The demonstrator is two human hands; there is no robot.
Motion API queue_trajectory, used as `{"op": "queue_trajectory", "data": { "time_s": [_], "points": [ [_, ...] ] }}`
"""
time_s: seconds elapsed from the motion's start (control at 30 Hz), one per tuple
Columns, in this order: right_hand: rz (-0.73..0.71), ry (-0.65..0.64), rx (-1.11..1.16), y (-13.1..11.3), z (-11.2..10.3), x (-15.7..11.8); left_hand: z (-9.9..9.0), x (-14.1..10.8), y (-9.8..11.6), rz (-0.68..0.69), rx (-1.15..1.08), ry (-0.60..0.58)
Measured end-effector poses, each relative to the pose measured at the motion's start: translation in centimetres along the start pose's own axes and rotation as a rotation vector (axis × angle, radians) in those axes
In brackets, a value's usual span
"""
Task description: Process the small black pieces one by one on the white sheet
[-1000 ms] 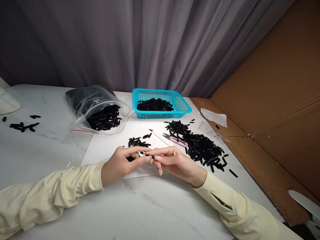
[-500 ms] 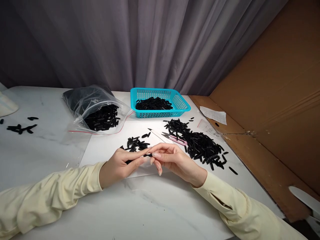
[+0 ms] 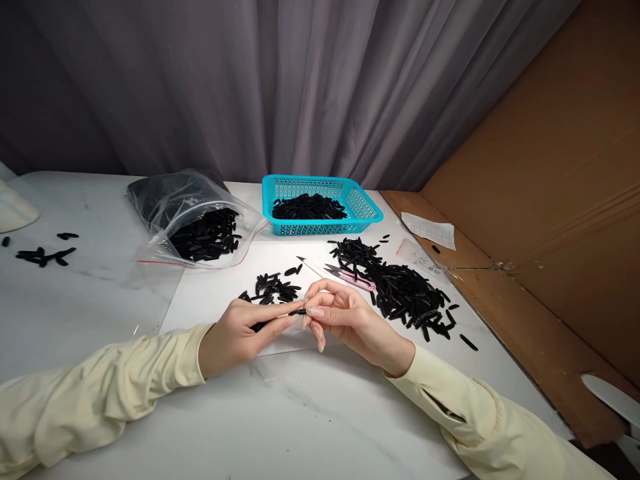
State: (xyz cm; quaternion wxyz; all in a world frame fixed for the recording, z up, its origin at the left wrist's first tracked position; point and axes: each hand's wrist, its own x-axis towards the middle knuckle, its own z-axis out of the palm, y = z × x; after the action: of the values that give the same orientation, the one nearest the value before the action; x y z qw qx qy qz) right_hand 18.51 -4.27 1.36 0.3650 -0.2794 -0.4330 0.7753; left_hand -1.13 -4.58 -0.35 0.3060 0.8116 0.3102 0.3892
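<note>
A small black elongated piece [image 3: 298, 312] is pinched between both hands in the head view, above the white sheet. My left hand [image 3: 250, 328] holds its left end between thumb and forefinger. On its right end press the thumb and fingertips of my right hand [image 3: 345, 320]. Just behind the left fingers lies a small heap of similar black pieces [image 3: 275, 288], partly hidden by that hand. Pink-handled thread snips [image 3: 353, 277] and a slim white pointed tool [image 3: 315, 268] rest beyond the right hand.
A blue plastic basket [image 3: 323, 227] holding black pieces stands at the back. To its left lies an open clear zip bag [image 3: 165, 248] of the same pieces. A large black pile [image 3: 410, 297] spreads at the right, near a paper slip [image 3: 429, 231] and the cardboard wall [image 3: 550, 167].
My right forefinger has lifted and curled back slightly, and more of the black piece shows between the hands. The view has shifted a little; everything on the table stays in place.
</note>
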Motion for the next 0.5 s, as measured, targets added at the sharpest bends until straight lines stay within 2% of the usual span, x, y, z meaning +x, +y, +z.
{"op": "queue_trajectory", "data": {
  "time_s": [0.27, 0.5],
  "points": [
    [0.001, -0.024, 0.013, 0.38, -0.50, 0.07, 0.18, -0.11, 0.07, 0.132, 0.103, 0.100],
    [0.003, -0.037, 0.024, 0.57, -0.69, 0.19, 0.18, 0.00, 0.10, 0.134, 0.124, 0.103]
  ]
}}
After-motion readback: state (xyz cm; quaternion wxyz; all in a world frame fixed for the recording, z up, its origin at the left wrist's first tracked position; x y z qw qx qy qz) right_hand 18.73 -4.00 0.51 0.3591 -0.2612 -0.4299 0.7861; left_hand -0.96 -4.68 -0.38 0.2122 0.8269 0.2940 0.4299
